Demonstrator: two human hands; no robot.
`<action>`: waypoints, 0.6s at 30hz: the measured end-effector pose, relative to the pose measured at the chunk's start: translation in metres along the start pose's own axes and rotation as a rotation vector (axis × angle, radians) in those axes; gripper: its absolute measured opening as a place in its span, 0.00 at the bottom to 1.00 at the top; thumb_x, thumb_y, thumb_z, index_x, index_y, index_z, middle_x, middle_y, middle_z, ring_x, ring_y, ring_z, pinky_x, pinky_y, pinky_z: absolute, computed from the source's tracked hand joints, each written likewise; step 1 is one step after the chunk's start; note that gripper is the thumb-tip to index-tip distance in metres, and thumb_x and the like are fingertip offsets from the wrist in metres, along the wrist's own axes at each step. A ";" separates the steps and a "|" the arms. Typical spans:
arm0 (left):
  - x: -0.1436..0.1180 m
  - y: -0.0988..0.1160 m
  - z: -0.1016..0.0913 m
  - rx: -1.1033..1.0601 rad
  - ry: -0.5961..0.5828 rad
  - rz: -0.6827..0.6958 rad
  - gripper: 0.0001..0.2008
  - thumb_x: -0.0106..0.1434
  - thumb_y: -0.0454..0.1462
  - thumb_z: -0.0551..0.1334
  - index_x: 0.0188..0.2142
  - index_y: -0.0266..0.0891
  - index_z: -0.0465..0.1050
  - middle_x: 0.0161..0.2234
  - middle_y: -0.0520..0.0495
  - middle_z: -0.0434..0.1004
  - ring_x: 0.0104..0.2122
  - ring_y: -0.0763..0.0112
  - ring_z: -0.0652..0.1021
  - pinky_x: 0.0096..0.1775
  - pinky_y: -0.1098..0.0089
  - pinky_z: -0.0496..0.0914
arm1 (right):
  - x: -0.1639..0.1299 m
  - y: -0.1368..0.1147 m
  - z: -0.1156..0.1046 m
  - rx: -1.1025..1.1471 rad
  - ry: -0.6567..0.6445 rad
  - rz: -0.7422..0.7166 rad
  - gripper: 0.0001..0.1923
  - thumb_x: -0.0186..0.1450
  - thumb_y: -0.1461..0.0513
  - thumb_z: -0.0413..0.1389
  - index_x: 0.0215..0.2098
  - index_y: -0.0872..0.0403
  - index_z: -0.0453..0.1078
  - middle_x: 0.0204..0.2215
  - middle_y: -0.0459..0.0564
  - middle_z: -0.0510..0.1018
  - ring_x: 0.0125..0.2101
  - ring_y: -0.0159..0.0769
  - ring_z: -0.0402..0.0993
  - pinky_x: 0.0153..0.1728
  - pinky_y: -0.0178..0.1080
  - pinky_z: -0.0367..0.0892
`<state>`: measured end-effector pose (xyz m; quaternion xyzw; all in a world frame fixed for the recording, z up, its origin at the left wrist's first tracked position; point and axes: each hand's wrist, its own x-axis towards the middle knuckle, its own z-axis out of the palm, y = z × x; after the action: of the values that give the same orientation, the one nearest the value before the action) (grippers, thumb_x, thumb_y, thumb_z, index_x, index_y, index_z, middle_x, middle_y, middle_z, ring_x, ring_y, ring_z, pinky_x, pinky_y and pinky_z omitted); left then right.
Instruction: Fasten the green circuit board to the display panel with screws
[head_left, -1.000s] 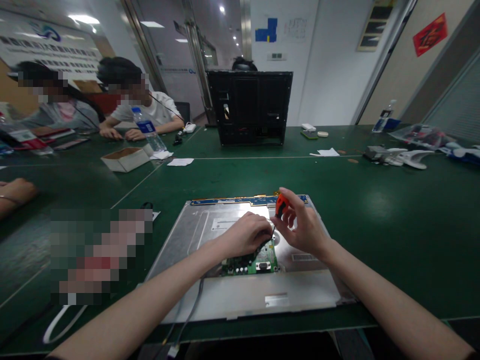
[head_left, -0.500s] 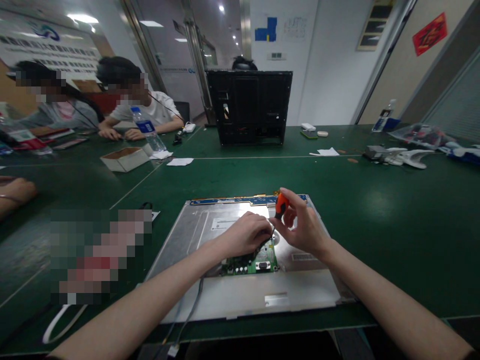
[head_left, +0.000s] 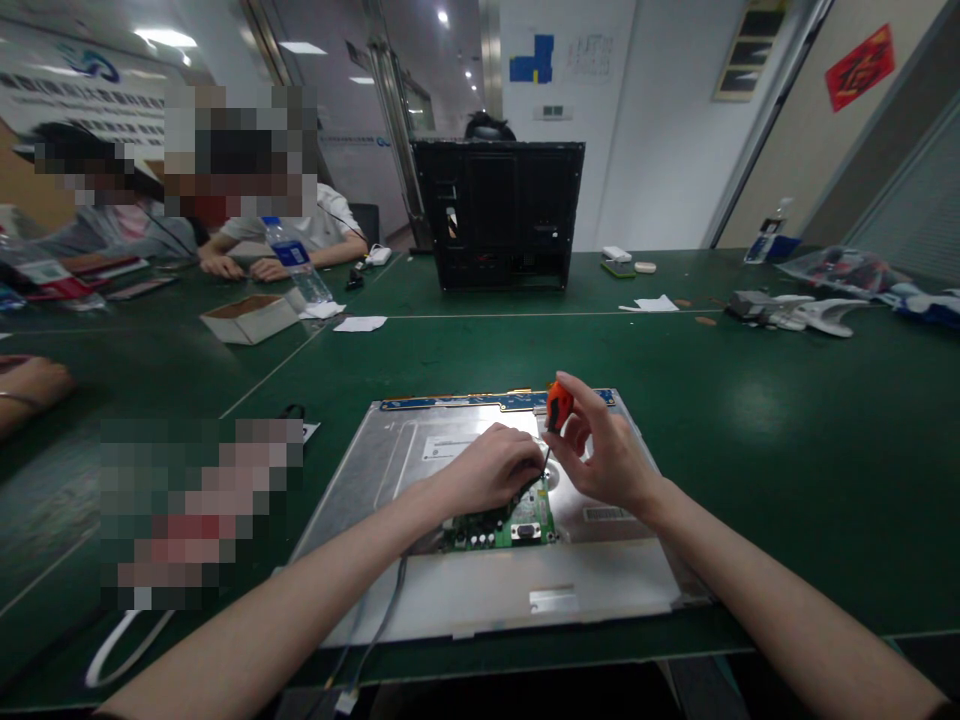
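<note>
Just below the centre of the frame, the right hand pinches an orange-handled screwdriver upright, tip down by the green circuit board. The left hand rests curled on that board, which lies on a metal panel on the green table.

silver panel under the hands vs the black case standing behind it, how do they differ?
The silver panel lies flat on the green table; the black case stands upright farther back. The panel is bare shiny metal carrying a green circuit board; the case is dark. Both hands work on the panel; nobody touches the case. Both are rectangular.
</note>
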<state>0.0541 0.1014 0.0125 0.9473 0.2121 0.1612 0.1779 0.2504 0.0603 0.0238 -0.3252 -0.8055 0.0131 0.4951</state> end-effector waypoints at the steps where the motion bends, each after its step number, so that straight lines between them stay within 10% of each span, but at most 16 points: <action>1: 0.000 -0.001 0.001 0.008 -0.001 -0.001 0.08 0.67 0.31 0.57 0.39 0.36 0.75 0.35 0.45 0.80 0.36 0.66 0.78 0.43 0.65 0.68 | 0.000 0.001 0.000 -0.003 0.009 -0.005 0.36 0.68 0.65 0.53 0.69 0.48 0.42 0.26 0.40 0.72 0.17 0.27 0.69 0.16 0.31 0.64; 18: 0.000 0.002 -0.001 0.017 0.002 -0.010 0.06 0.66 0.31 0.58 0.37 0.37 0.75 0.35 0.45 0.80 0.36 0.66 0.78 0.42 0.65 0.68 | 0.002 -0.001 -0.001 0.000 0.017 -0.019 0.36 0.67 0.66 0.53 0.69 0.48 0.44 0.29 0.42 0.74 0.19 0.27 0.69 0.18 0.31 0.66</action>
<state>0.0546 0.0998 0.0147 0.9476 0.2182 0.1592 0.1705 0.2503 0.0605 0.0267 -0.3177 -0.8045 0.0055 0.5019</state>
